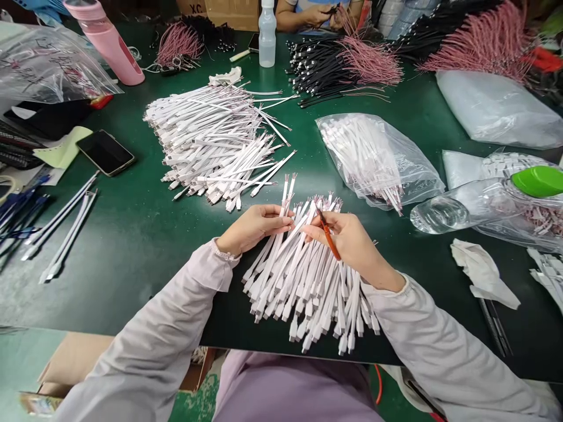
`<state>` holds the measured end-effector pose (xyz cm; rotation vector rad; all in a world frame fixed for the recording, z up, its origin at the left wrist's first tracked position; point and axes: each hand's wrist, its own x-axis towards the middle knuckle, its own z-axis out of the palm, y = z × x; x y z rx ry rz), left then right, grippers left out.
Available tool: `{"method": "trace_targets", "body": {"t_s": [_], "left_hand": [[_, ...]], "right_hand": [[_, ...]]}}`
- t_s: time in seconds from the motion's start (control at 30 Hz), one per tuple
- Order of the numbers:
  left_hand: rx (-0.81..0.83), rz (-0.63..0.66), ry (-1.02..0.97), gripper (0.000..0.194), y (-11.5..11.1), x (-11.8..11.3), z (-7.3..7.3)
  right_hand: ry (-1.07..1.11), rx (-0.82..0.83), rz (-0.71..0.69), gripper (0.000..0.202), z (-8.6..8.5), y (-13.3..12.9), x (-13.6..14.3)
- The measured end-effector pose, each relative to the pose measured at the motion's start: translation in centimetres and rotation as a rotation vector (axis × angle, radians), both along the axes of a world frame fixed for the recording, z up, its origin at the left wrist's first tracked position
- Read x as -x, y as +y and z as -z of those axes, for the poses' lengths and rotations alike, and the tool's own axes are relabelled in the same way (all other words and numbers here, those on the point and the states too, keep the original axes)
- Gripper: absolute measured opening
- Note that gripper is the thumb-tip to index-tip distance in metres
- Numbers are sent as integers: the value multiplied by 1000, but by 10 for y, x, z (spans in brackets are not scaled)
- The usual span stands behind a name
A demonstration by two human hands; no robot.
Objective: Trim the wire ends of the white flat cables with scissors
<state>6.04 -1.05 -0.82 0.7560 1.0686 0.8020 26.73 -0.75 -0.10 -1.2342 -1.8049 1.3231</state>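
Note:
My left hand (264, 224) is closed around white USB cables (285, 196), whose stripped pinkish wire ends point up past the fingertips. In my right hand (349, 237) is a slim orange-handled tool (329, 235) with a dark tip; its exact kind is hard to make out. The right fingertips also touch or pinch a white cable; which of the two is unclear. Under both hands lies a pile of white USB cables (308, 293), plugs toward me and bare wires away. Beyond it is a larger heap of white cables (211, 138).
A clear bag of white cables (365, 155) and a green-capped bottle (475, 202) lie to the right. At left are a phone (105, 152) and a pink bottle (108, 44). Black and red cables (343, 64) lie at the back, near another person's hands (325, 16).

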Motion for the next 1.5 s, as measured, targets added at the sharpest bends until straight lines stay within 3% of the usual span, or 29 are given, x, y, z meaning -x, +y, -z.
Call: {"method": "trace_targets", "body": {"t_s": [0.07,0.17,0.27,0.3,0.4,0.47,0.83,1.2,1.5], "left_hand": [[-28,-7,-31,23,-1,-2,2],[-71,0,-18,24,-3,-6,4],[-117,7,45,31,-6,-11,3],[-130,5,66,32,-7,-13,3],[-149,0,92,33,-8,-17,3],[-161,5,101,34,-8,-18,4],[-284,61,198,34,-10,-20,6],[-289,74,189,35,-9,-20,2],[-253,-43,183,32,-10,-20,6]], "right_hand": [[-153,-131,3,48,0,5,-4],[-280,-436,165,51,1,9,-7],[-205,-583,272,26,4,9,-7],[-163,-593,285,20,5,9,-7],[-78,-573,300,41,9,10,-6],[-66,-556,297,44,10,11,-7],[-183,-628,363,30,0,13,-11],[-35,-463,367,31,4,12,-13],[-152,-623,447,26,2,10,-11]]}}
